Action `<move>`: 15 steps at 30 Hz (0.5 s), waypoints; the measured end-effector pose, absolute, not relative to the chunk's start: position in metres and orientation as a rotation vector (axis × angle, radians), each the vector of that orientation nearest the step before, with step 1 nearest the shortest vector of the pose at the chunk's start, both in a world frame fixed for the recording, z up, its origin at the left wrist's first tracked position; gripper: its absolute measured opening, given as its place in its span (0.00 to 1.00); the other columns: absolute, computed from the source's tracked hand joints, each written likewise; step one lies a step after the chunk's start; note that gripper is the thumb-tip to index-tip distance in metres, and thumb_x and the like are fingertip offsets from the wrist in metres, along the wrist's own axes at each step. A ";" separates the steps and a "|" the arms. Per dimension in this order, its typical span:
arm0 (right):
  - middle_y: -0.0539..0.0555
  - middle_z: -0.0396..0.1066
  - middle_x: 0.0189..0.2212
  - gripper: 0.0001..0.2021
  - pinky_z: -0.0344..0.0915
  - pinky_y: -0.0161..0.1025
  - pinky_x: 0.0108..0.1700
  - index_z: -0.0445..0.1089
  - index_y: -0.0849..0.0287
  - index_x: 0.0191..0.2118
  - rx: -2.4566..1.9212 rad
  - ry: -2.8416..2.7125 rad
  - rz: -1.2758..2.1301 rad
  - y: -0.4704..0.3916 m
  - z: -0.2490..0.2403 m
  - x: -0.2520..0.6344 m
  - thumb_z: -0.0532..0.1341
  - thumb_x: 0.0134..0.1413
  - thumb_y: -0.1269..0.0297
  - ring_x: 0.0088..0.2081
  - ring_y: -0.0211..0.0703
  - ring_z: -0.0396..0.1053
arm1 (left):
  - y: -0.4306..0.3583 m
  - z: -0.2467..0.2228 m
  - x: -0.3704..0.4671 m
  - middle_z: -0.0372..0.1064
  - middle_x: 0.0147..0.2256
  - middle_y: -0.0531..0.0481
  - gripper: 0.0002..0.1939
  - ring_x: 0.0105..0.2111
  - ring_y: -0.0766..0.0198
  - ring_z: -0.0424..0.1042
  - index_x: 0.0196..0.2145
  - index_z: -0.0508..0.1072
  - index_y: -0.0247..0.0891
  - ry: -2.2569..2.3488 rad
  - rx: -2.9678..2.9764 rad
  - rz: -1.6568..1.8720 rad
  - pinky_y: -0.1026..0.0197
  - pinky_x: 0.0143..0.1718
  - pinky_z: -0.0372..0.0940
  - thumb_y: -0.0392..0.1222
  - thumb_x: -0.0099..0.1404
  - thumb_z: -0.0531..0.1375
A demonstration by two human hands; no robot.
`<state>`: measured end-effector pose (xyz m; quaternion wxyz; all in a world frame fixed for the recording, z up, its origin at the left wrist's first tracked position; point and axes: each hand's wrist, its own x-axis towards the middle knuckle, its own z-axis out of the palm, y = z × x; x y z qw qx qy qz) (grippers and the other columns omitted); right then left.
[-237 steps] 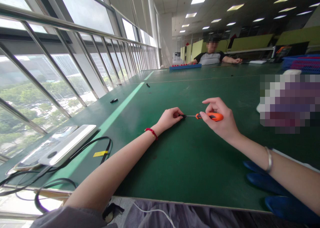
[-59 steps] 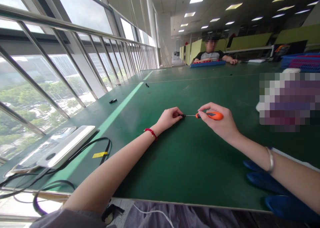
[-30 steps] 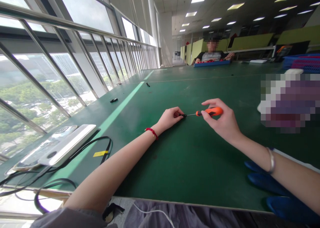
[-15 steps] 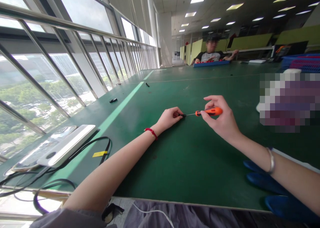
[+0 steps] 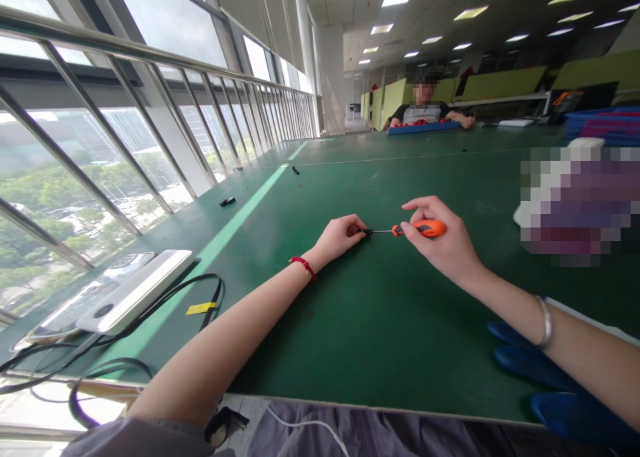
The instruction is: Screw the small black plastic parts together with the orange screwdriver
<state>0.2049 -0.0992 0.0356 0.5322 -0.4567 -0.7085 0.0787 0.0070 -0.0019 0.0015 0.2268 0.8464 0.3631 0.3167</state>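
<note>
Between the fingertips of my left hand (image 5: 344,235) is a small black part (image 5: 367,231), held low over the green table (image 5: 320,323); its exact kind is too small to make out. My right hand (image 5: 445,240) grips the orange and black handle of a screwdriver (image 5: 424,228) between thumb and fingers, with the index finger raised. The thin metal shaft points left, and its tip meets the black part. Both tools lie nearly level, in line with each other.
A white power bank (image 5: 143,290) with black cables lies at the left beside a phone (image 5: 95,293). Small black pieces (image 5: 227,202) rest farther off. Blue gloves (image 5: 530,363) lie under my right forearm. Across the table a person (image 5: 423,110) sits behind a blue tray (image 5: 425,128).
The right hand's fingers have shifted around the screwdriver handle, which has turned a little. The left hand stays still with the black part. The person opposite has lowered an arm.
</note>
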 end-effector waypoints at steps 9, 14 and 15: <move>0.48 0.68 0.22 0.04 0.63 0.37 0.28 0.67 0.55 0.34 -1.164 -1.718 0.179 -0.102 0.036 0.204 0.60 0.52 0.62 0.22 0.38 0.64 | -0.002 0.002 0.008 0.72 0.29 0.50 0.06 0.29 0.66 0.69 0.34 0.74 0.34 1.011 2.334 0.873 0.65 0.33 0.64 0.39 0.59 0.59; 0.51 0.69 0.30 0.13 0.66 0.38 0.34 0.64 0.55 0.42 -1.108 -1.635 0.121 -0.101 0.035 0.204 0.62 0.48 0.66 0.29 0.41 0.69 | -0.003 0.002 0.007 0.72 0.29 0.50 0.06 0.29 0.65 0.69 0.34 0.73 0.34 1.008 2.324 0.868 0.65 0.32 0.63 0.39 0.59 0.60; 0.50 0.68 0.30 0.14 0.66 0.38 0.34 0.64 0.55 0.43 -1.104 -1.626 0.121 -0.101 0.035 0.204 0.62 0.48 0.66 0.30 0.41 0.69 | -0.003 0.002 0.007 0.72 0.29 0.50 0.06 0.29 0.65 0.69 0.34 0.73 0.34 1.006 2.321 0.868 0.65 0.32 0.63 0.39 0.59 0.60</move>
